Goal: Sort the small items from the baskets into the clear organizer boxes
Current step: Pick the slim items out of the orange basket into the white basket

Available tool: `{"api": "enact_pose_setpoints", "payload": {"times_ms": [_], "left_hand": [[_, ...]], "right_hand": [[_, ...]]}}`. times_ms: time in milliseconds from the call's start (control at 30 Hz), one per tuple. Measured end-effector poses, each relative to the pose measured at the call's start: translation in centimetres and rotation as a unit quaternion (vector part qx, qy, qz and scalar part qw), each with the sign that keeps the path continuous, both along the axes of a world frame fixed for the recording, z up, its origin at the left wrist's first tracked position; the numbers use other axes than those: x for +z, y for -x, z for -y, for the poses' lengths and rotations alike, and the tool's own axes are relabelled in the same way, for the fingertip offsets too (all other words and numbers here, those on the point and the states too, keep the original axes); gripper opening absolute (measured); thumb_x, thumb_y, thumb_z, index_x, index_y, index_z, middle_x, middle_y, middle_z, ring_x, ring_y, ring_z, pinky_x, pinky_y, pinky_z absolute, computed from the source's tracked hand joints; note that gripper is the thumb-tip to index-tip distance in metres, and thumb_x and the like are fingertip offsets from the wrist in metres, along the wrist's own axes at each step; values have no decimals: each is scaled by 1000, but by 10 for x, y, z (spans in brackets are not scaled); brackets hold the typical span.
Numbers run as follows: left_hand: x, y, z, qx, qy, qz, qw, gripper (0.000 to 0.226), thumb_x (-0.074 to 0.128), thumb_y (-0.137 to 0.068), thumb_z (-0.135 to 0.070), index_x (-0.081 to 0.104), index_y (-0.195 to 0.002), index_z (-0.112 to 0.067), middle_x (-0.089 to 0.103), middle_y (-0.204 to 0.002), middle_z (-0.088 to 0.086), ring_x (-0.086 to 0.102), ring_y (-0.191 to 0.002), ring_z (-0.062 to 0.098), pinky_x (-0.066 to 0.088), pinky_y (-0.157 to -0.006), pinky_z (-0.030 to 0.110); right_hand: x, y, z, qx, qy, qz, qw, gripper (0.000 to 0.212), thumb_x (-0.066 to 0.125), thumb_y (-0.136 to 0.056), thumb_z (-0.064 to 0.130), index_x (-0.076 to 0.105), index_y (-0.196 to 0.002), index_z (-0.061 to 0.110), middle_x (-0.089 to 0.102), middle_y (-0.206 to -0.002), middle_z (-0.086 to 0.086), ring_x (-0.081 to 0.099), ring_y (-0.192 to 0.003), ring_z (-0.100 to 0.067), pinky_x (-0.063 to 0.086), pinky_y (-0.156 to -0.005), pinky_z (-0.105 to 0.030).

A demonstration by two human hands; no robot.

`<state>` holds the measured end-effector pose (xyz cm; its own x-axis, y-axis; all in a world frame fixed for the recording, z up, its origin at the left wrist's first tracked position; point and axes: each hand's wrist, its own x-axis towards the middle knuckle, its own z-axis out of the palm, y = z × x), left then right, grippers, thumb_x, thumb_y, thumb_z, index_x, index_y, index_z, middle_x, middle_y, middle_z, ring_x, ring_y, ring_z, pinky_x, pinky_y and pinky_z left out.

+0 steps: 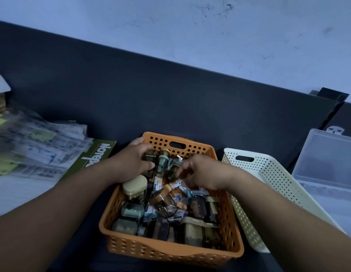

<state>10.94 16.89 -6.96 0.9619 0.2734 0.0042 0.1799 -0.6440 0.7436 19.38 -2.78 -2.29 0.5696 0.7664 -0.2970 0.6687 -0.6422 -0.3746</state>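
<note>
Two bare hands reach into an orange perforated plastic basket (170, 251) that sits on a dark table (151, 95) and is packed with small lidded jars and tubs (164, 205) and loose printed labels. The left hand (136, 163) is at the basket's far left corner. Its fingers and thumb curl closely round a small dark jar (151, 154), which stands just beside a teal jar with a tan lid (163, 158). The right hand (199, 171) hovers over the far middle of the basket. Its fingers are bent downward and narrowed toward a brown glass jar (171, 173); whether they actually pinch it cannot be told. A tub with a rounded cream lid (135, 185) lies under the left wrist.

A cream perforated plastic basket (272, 173) stands just beside the orange one on the right. Beyond it lies a clear plastic organizer box (327, 154), well apart from both hands. On the left lie a blurred stack of printed papers (39, 146) and a green booklet (100, 154), its corner tucked under the papers.
</note>
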Motion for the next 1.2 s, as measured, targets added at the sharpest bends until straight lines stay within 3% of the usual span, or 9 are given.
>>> {"api": "enact_pose_setpoints", "payload": {"times_ms": [133,233,333,467,667,833,1033,1200], "left_hand": [[-1,1,0,-3,6,0,1000,62,62,-91,-26,35,-146,-26,-1,-158,-17,13,-145,11,17,-112,26],[-1,1,0,-4,8,2,1000,62,61,-91,-26,33,-147,-26,-2,-158,-18,11,-145,11,16,-116,30],[-2,2,-1,-5,9,0,1000,63,61,-91,-27,32,-147,-27,-2,-158,-18,10,-145,10,15,-116,31],[-3,2,-1,-5,6,-2,1000,63,61,-91,-28,32,-147,-27,-2,-158,-19,12,-145,10,16,-116,30],[-3,2,-1,-4,9,1,1000,62,61,-92,-28,32,-147,-27,-3,-158,-20,11,-145,10,15,-115,30],[-4,1,-1,0,14,6,1000,62,62,-91,-27,34,-146,-26,-1,-157,-20,13,-144,9,17,-115,29],[-3,0,-2,-6,7,6,1000,62,61,-91,-27,33,-146,-25,-2,-158,-17,13,-144,10,17,-114,27],[-2,0,-1,-1,-5,1,1000,61,61,-91,-28,34,-146,-26,-2,-158,-17,14,-144,9,16,-109,22]], "right_hand": [[-16,-10,-14,28,105,91,990,36,63,-90,13,61,-125,21,63,-120,1,59,-88,-12,50,-77,-26],[-22,-11,-19,48,140,121,982,39,62,-92,22,57,-130,21,61,-124,-1,58,-108,-19,50,-91,-33],[-25,-10,-26,72,178,166,967,36,64,-90,32,61,-122,18,65,-112,-3,60,-100,-22,51,-81,-32],[-31,-10,-34,90,193,220,952,21,64,-87,22,66,-106,13,63,-92,-3,60,-85,-23,52,-70,-32],[-31,-13,-21,47,124,132,982,42,74,-80,24,63,-121,22,64,-114,0,60,-104,-21,54,-88,-35],[-32,-12,-19,38,100,110,988,48,72,-82,21,60,-127,27,61,-125,3,57,-112,-18,51,-91,-30],[-38,-8,-26,81,128,182,972,35,65,-85,16,64,-120,22,64,-114,-4,59,-105,-24,53,-85,-35],[-36,-10,-21,54,82,107,989,36,68,-84,12,65,-117,23,62,-121,0,57,-112,-21,51,-93,-35]]}}
